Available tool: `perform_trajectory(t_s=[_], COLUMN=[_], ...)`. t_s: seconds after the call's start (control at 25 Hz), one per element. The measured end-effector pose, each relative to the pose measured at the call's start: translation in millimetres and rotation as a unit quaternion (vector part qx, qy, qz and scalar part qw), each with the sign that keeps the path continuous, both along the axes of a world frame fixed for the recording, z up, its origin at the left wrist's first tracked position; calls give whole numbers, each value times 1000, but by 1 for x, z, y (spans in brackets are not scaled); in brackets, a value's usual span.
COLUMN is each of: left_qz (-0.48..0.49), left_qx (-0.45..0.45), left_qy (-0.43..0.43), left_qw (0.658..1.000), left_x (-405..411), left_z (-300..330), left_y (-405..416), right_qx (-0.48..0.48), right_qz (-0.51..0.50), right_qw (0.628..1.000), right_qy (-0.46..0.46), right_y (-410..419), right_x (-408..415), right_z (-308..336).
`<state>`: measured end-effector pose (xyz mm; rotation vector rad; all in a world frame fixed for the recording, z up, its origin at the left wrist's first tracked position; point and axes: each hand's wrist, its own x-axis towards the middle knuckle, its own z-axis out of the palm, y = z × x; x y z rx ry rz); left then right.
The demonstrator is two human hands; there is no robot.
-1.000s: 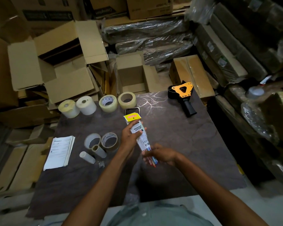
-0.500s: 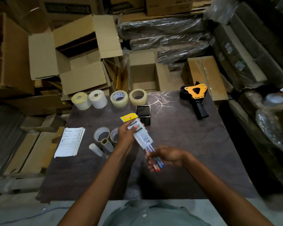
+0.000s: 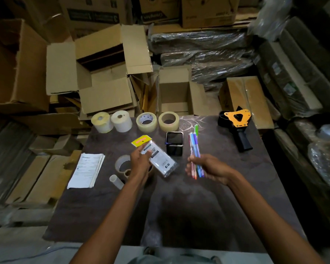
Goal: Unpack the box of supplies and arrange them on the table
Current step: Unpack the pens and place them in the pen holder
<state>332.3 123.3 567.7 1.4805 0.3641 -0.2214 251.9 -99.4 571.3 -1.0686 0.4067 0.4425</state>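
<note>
Right hand (image 3: 208, 168) pinches a loose bundle of coloured plastic pens (image 3: 195, 153) above the dark table (image 3: 227, 206); left hand (image 3: 141, 161) grips the emptied clear plastic sleeve with yellow header card (image 3: 156, 157). Risk: pinch sits low on the bundle, so pens may fan out, slip, and roll toward the black square pen holder (image 3: 174, 143) or off the edge.

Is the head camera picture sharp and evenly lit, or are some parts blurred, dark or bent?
Head view: dim overall, brightest on the tape rolls and cartons, near-black at the corners; the pens in the right hand smear with motion blur; the table carries a shadow near its front edge; wide-angle distortion bends the stacked boxes at the borders.
</note>
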Motion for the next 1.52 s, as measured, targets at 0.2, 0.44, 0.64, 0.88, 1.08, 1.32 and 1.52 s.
perform_trajectory(t_s=[0.2,0.44,0.64,0.88,1.08,1.32,1.52], left_qz=[-52,-107,-137,-152,-164,-173,-171], left_qx=[15,44,87,75,63,62,51], left_qy=[32,31,3,-9,-13,-2,5], left_qw=[998,993,987,986,984,983,984], left_x=[-22,-55,-62,-64,-65,-66,-68], left_z=[-23,-23,-32,-41,-37,-45,-40], left_y=[-15,-20,-13,-13,-18,-17,-20], right_qx=[-143,-346,-399,-437,-435,-427,-413], right_qz=[-130,-162,-137,-126,-136,-142,-135], right_qw=[970,900,871,848,854,858,864], right_qy=[-144,-212,-249,-273,-252,-249,-256], right_y=[11,42,55,55,53,51,41], right_x=[81,139,136,139,139,138,136], right_z=[-1,-29,-58,-62,-60,-54,-53])
